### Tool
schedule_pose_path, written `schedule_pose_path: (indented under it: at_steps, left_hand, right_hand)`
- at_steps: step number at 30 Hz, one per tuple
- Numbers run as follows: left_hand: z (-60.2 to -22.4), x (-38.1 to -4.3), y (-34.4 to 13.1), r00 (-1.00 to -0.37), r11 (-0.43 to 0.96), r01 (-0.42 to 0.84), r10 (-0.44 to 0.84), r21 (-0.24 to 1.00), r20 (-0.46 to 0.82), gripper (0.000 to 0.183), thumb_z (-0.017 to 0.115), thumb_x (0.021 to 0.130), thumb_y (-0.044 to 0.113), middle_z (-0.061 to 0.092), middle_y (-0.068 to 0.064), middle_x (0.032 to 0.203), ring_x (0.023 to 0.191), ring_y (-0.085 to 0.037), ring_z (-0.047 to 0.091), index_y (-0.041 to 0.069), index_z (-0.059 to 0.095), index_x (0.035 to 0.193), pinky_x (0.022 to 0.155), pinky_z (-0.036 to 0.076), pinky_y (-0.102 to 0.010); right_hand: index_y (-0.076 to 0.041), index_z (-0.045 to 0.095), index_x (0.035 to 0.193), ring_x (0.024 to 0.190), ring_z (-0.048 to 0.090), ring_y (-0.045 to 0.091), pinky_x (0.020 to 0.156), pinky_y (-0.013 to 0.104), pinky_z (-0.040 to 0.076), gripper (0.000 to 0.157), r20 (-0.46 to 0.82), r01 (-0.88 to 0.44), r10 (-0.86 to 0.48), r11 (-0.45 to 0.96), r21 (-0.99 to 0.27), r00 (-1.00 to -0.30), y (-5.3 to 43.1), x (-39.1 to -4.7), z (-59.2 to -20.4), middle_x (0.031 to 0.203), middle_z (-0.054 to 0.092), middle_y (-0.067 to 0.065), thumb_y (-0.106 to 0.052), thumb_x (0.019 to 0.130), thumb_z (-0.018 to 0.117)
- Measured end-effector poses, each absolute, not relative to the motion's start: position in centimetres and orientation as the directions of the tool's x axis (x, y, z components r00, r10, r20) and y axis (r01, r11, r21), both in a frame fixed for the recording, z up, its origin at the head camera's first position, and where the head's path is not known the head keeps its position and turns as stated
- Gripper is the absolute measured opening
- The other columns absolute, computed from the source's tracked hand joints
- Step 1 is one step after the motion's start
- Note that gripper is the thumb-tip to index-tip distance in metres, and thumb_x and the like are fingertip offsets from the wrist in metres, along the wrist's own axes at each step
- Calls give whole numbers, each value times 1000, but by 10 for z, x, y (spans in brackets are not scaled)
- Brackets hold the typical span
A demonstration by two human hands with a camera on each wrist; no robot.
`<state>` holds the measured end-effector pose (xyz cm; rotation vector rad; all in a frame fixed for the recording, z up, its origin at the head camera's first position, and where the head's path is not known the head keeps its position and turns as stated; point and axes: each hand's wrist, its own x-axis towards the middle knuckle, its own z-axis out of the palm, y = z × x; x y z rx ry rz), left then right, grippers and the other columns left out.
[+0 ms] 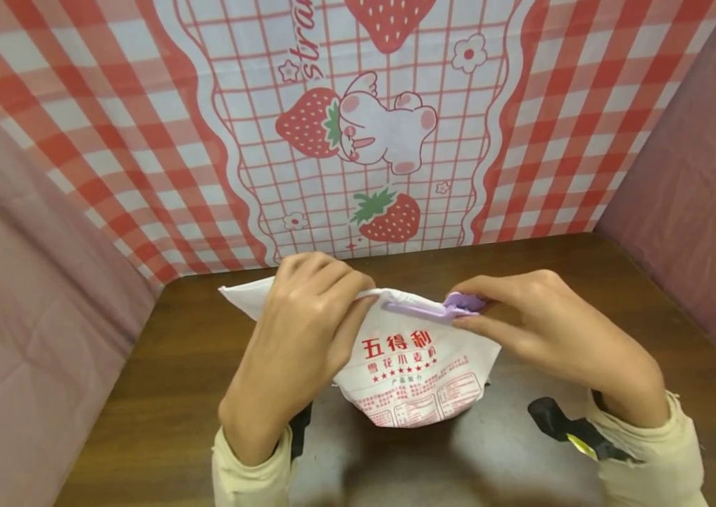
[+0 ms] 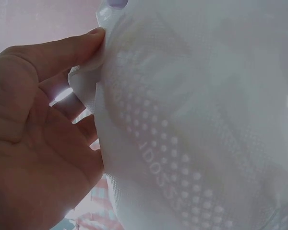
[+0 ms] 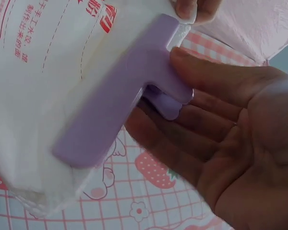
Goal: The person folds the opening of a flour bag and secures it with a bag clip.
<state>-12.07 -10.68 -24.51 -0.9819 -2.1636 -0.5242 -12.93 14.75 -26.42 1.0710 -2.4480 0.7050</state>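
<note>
A white flour bag point(image 1: 417, 366) with red Chinese print hangs upright over the table, its top edge pulled into a line. My left hand point(image 1: 307, 324) pinches that edge between thumb and fingers, and a corner of the bag sticks out to its left. Across the right part of the edge lies a purple bag clip point(image 3: 103, 105), its long bar flat along the plastic. My right hand point(image 1: 538, 324) holds the clip by its handles, the thumb on one and the fingers behind the other. Semi-clear embossed plastic point(image 2: 173, 134) fills most of the left wrist view.
Under the bag is a dark wooden table point(image 1: 161, 366) with a grey sheen in front. A red checked strawberry cloth point(image 1: 389, 141) hangs behind it. Pink curtains point(image 1: 681, 176) close both sides. A black wrist strap point(image 1: 554, 419) sits at the right sleeve.
</note>
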Motion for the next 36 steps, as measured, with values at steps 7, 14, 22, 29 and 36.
schedule_pose_path:
  at_steps: [7, 14, 22, 29, 36]
  left_hand:
    - [-245, -124, -106, -474, 646, 760, 484, 64, 735, 10, 58, 86, 16, 62, 3, 79, 81, -15, 53, 9, 66, 84, 81, 37, -33]
    - [-246, -126, -102, -470, 645, 762, 494, 55, 732, 10, 59, 86, 16, 62, 3, 78, 80, -15, 53, 9, 66, 84, 81, 37, -33]
    - [-248, -125, -98, -475, 643, 763, 487, 67, 733, 8, 59, 85, 16, 62, 3, 77, 80, -15, 53, 10, 65, 82, 83, 36, -34]
    - [-245, -120, -97, -458, 628, 774, 468, 80, 756, 9, 60, 83, 17, 63, 2, 79, 80, -16, 53, 9, 66, 83, 86, 34, -36]
    - [-244, -117, -96, -437, 614, 784, 438, 94, 786, 8, 62, 83, 18, 63, 1, 82, 81, -17, 53, 11, 66, 84, 84, 34, -36]
  right_hand:
    - [-15, 64, 99, 65, 53, -5, 59, 9, 43, 29, 624, -840, -577, 464, -279, -526, 144, -131, -265, 83, 62, -14, -3, 74, 70]
    - [-18, 66, 97, 63, 54, -6, 56, 9, 43, 22, 600, -823, -576, 483, -298, -555, 146, -133, -266, 81, 62, -15, -11, 76, 70]
    - [-25, 63, 95, 71, 57, -7, 61, 10, 45, 15, 513, -763, -570, 539, -357, -642, 151, -136, -268, 82, 61, -19, -26, 80, 67]
    - [-25, 63, 98, 73, 56, -7, 63, 10, 44, 18, 514, -769, -577, 534, -350, -635, 153, -135, -267, 85, 60, -20, -26, 80, 67]
    - [-27, 61, 104, 79, 57, -7, 66, 13, 45, 22, 489, -759, -583, 542, -361, -649, 156, -130, -264, 91, 60, -21, -30, 83, 63]
